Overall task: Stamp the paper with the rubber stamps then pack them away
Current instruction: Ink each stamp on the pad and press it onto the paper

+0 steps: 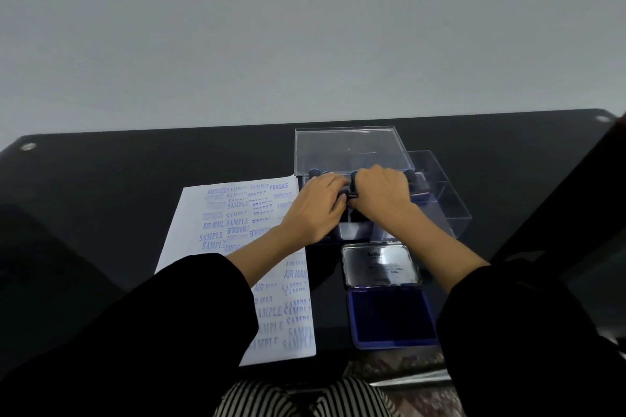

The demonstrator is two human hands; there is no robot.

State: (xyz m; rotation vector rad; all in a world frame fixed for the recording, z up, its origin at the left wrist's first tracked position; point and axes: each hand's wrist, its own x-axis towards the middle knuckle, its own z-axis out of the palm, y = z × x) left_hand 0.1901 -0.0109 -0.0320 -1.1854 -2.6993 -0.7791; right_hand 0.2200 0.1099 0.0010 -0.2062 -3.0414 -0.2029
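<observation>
A white paper sheet [216, 240] covered in blue stamp prints lies on the black table, left of centre. Behind it stands a clear plastic stamp box [450, 210] with its lid [349, 149] raised at the back. Dark rubber stamps [411, 176] stand in a row inside. My left hand [315, 210] and my right hand [382, 193] meet over the box, fingers curled round a dark stamp [350, 191] between them. The stamp's lower part is hidden by my fingers.
An open blue ink pad [393, 318] with its silver lid [381, 266] flipped back lies in front of the box. The black glass table [101, 179] ends at a grey wall behind. A dark chair edge shows at far right.
</observation>
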